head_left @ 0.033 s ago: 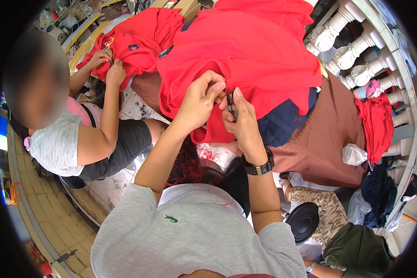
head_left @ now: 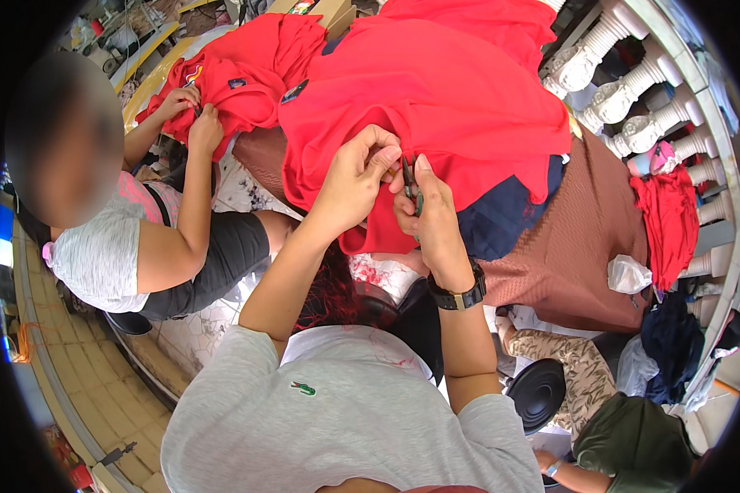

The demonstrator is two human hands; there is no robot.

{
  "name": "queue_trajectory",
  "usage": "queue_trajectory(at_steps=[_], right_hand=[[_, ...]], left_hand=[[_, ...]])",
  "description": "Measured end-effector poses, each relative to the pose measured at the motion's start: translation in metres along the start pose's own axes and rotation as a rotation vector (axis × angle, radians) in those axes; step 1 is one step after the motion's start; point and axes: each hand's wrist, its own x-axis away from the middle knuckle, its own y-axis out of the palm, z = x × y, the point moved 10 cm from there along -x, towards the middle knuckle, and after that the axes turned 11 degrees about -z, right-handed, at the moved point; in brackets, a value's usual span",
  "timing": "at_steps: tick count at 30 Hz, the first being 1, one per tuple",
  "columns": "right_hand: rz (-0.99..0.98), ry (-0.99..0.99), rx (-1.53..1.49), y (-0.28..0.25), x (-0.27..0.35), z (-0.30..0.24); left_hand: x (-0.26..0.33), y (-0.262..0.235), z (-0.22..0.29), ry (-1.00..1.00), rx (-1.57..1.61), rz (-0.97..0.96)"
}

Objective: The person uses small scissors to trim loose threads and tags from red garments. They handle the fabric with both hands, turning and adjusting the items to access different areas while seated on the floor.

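Note:
A red shirt [head_left: 469,99] is spread over the brown-covered table in front of me, with a small dark patch on its left part. My left hand [head_left: 358,177] is closed, thumb and fingers pinching the shirt's fabric near its front. Close beside it, my right hand [head_left: 432,214] grips small scissors [head_left: 409,177] with a green handle showing. Their blades point up, away from me, at the pinched cloth. My fingers hide the exact spot between the blades. Dark navy cloth [head_left: 501,218] lies under the shirt to the right.
At left, a seated person [head_left: 164,255] handles another red garment [head_left: 238,74]. White balusters [head_left: 617,103] line the right side, with a red cloth [head_left: 670,222] hanging there. A clear plastic bag [head_left: 629,274] rests on the brown cover [head_left: 575,238]. Another person's arm [head_left: 584,476] shows at lower right.
The forearm of the person at lower right has shifted slightly. My hands, the scissors and the red shirt stay almost exactly where they were.

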Motion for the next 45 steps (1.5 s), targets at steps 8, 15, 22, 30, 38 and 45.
queue_trajectory(at_steps=[8,15,22,30,38,45], right_hand=[[-0.037,0.018,-0.088,-0.001,-0.004,0.0],[-0.049,0.029,-0.143,-0.003,-0.011,0.004],[-0.065,0.02,-0.164,-0.005,-0.017,0.012],[-0.172,0.056,-0.368,0.003,-0.018,0.017],[-0.146,0.04,-0.363,-0.002,-0.014,0.021],[0.219,-0.324,0.175,-0.029,0.033,-0.048]], left_hand=[[0.006,0.006,0.012,0.068,-0.066,0.008],[0.007,0.009,0.015,0.124,-0.117,-0.001],[0.008,0.009,0.009,0.177,-0.108,0.058],[0.009,0.01,0.004,0.136,-0.16,0.021],[0.009,0.009,0.003,0.166,-0.306,-0.051],[0.005,0.014,0.027,0.163,-0.17,0.065]])
